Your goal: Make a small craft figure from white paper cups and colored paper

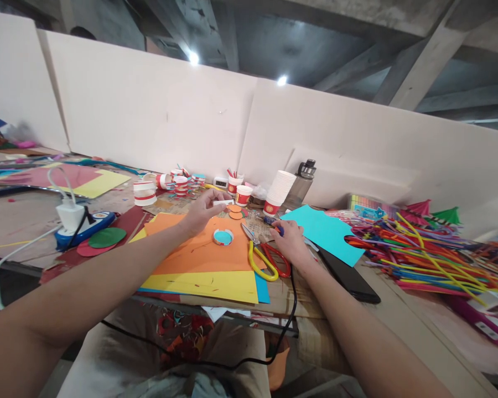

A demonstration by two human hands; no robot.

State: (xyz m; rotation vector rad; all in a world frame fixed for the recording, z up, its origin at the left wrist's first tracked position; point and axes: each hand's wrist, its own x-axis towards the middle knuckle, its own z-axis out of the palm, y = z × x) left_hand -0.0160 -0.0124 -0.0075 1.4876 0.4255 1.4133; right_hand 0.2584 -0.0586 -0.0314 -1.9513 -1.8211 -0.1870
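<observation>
My left hand (203, 213) is closed in a pinch on a small white piece (223, 202), too small to name surely. My right hand (289, 240) wraps round a dark blue tool, apparently a glue gun (269, 220), mostly hidden by the fingers; a black cord (294, 298) hangs below that hand. Between my hands, a short white ring with a light blue inside (223, 237) lies on orange paper (182, 251). Small orange discs (234, 212) lie just beyond it. Scissors (262, 257) with yellow and red handles rest beside my right hand.
Paper cups (280, 190) are stacked at the back, near a bottle (302, 182). Cut cup pieces (145, 193) stand back left. A power strip (85, 228) sits left, with green and red discs nearby. Turquoise paper (326, 232), a black phone-like slab (348, 276) and pipe cleaners (415, 249) lie right.
</observation>
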